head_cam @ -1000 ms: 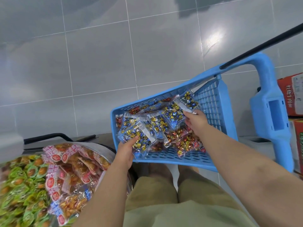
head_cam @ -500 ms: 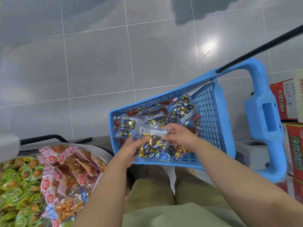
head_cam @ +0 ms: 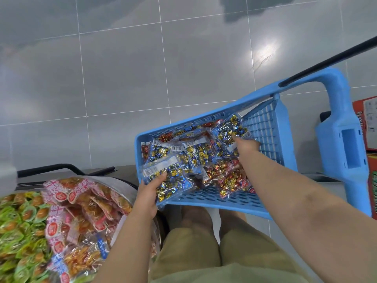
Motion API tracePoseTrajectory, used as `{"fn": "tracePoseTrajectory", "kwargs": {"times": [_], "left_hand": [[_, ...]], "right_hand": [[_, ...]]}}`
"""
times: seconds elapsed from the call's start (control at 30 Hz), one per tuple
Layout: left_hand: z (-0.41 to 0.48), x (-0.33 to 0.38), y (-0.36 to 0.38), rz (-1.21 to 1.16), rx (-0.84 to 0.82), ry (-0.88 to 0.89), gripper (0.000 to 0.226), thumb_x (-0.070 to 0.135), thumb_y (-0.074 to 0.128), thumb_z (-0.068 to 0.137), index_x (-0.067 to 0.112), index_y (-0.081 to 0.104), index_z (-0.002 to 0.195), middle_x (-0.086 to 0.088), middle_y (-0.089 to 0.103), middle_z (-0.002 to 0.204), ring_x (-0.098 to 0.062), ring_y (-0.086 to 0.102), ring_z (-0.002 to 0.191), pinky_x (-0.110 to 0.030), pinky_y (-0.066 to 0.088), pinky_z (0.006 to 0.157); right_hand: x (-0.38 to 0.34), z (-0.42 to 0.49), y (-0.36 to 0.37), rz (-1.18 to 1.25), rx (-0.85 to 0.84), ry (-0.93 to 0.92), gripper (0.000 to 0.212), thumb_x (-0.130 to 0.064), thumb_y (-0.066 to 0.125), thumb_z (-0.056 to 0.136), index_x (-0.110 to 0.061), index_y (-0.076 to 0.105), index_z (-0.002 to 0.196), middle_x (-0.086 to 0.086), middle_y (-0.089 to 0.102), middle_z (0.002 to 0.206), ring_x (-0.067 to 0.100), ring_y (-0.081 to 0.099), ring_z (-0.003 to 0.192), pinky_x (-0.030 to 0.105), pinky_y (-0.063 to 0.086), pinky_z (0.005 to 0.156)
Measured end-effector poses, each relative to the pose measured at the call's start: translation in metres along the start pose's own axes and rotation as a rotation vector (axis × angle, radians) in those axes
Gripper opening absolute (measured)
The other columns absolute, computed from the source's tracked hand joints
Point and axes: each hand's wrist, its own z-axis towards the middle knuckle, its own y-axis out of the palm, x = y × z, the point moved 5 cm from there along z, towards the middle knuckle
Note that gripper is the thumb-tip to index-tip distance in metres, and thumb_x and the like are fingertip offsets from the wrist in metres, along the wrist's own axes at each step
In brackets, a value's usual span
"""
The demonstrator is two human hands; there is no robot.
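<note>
A blue plastic basket (head_cam: 263, 123) on a wheeled cart stands in front of my knees. It holds several clear bags of blue-and-gold and red-and-gold wrapped sweets. My left hand (head_cam: 150, 193) grips a blue-and-gold sweet bag (head_cam: 173, 180) at the basket's near left corner. Further in, my right hand (head_cam: 243, 147) pinches the lower edge of another blue-and-gold bag (head_cam: 229, 129) near the basket's far right. Red-and-gold bags (head_cam: 230, 178) lie between my arms.
The cart's blue handle post (head_cam: 346, 152) rises at the right, with red cartons (head_cam: 367, 123) behind it. At lower left, a metal bin (head_cam: 120, 183) holds red-and-white snack packs (head_cam: 81, 211) and green-wrapped sweets (head_cam: 20, 227). Grey floor tiles spread beyond.
My hands were together on one bag at the basket's middle half a second ago. They have parted: the left drew a bag to the near left corner, the right reached to the far right bag.
</note>
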Motion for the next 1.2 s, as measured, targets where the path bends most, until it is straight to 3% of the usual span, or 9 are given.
{"fn": "tracePoseTrajectory", "kwargs": {"times": [0.07,0.17,0.3,0.5,0.6,0.8,1.0,1.13,1.2], "left_hand": [[-0.001,0.004,-0.008,-0.041,0.057,0.009,0.035,0.016,0.074,0.081,0.021,0.061,0.113,0.003,0.075,0.094,-0.011,0.072,0.082,-0.026,0.055,0.061],[-0.006,0.01,-0.017,-0.108,0.079,0.024,0.044,0.015,0.073,0.081,0.015,0.06,0.123,-0.01,0.072,0.11,-0.027,0.069,0.099,-0.038,0.056,0.081],[-0.017,0.018,-0.025,-0.135,0.12,0.075,0.037,0.016,0.076,0.079,0.019,0.06,0.112,-0.009,0.071,0.111,-0.027,0.068,0.101,-0.044,0.053,0.089],[-0.057,0.031,-0.038,-0.27,0.171,0.099,0.064,0.02,0.079,0.075,0.01,0.051,0.132,-0.014,0.068,0.117,-0.028,0.071,0.092,-0.041,0.059,0.067],[-0.085,0.032,-0.05,-0.307,0.179,0.099,0.069,0.022,0.079,0.073,0.007,0.05,0.133,-0.015,0.069,0.113,-0.028,0.072,0.081,-0.036,0.056,0.053],[-0.155,0.008,-0.086,-0.417,0.188,0.195,0.105,0.041,0.086,0.043,0.011,0.049,0.136,-0.014,0.057,0.134,-0.035,0.052,0.124,-0.052,0.044,0.102],[-0.212,-0.047,-0.147,-0.648,0.291,0.308,0.078,0.03,0.083,0.057,0.013,0.055,0.128,-0.014,0.063,0.126,-0.033,0.057,0.12,-0.051,0.042,0.104],[-0.245,-0.102,-0.205,-0.735,0.401,0.35,0.031,0.014,0.073,0.078,0.012,0.066,0.108,-0.015,0.069,0.113,-0.031,0.064,0.105,-0.048,0.048,0.098],[-0.263,-0.133,-0.233,-0.779,0.417,0.378,0.035,0.011,0.072,0.076,0.007,0.065,0.11,-0.017,0.07,0.109,-0.031,0.066,0.097,-0.048,0.052,0.092]], "right_hand": [[-0.001,0.0,0.005,0.037,-0.029,0.036,0.073,-0.044,0.058,0.089,-0.015,0.022,0.146,0.012,0.042,0.14,0.029,0.044,0.125,0.036,0.035,0.106],[0.008,-0.01,0.008,0.099,-0.235,0.047,0.042,-0.022,0.074,0.08,-0.01,0.048,0.111,0.008,0.054,0.098,0.015,0.053,0.079,0.025,0.051,0.073],[0.011,-0.035,-0.003,0.097,-0.429,-0.068,0.028,-0.01,0.067,0.085,-0.01,0.055,0.11,0.003,0.059,0.088,0.014,0.057,0.073,0.025,0.048,0.064],[-0.003,-0.106,-0.02,-0.078,-0.684,-0.336,0.024,-0.01,0.064,0.087,-0.027,0.055,0.102,-0.002,0.064,0.1,0.016,0.064,0.087,0.037,0.055,0.074],[-0.015,-0.163,-0.01,-0.192,-0.853,-0.538,0.025,-0.014,0.063,0.088,-0.035,0.056,0.098,-0.02,0.068,0.089,-0.004,0.065,0.081,0.015,0.052,0.064],[0.018,-0.256,0.026,-0.337,-1.207,-0.457,0.033,-0.015,0.055,0.093,-0.032,0.052,0.12,-0.016,0.06,0.111,0.008,0.055,0.109,0.041,0.043,0.099],[0.125,-0.342,0.031,-0.802,-1.643,-0.343,0.035,-0.023,0.049,0.096,-0.048,0.052,0.121,-0.019,0.047,0.133,0.007,0.047,0.122,0.047,0.042,0.102],[0.192,-0.391,0.027,-1.059,-1.638,-0.749,0.029,-0.028,0.046,0.097,-0.052,0.062,0.102,-0.017,0.055,0.123,0.003,0.048,0.113,0.017,0.039,0.101],[0.228,-0.41,0.025,-1.02,-1.607,-0.887,0.026,-0.024,0.052,0.095,-0.048,0.063,0.098,-0.003,0.059,0.124,0.012,0.051,0.115,0.021,0.038,0.101]]}}
